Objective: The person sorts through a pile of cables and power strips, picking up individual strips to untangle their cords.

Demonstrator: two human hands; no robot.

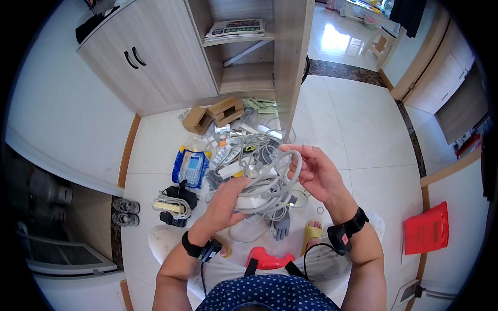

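A person's left hand (226,202) is gripping a coiled bundle of pale grey cable (277,191), with a white block (252,201) among its turns, in front of the body and above a tiled floor (373,129). The right hand (320,175) is bending its fingers at a raised loop of the bundle; whether they are pinching it, one cannot tell. Beyond, small packets and cords are lying in a heap (224,154), a blue-and-yellow packet (191,168) resting to its left. Two cardboard boxes (197,120) are sitting at the far side, before an open cabinet (246,78) that is holding papers (236,28).
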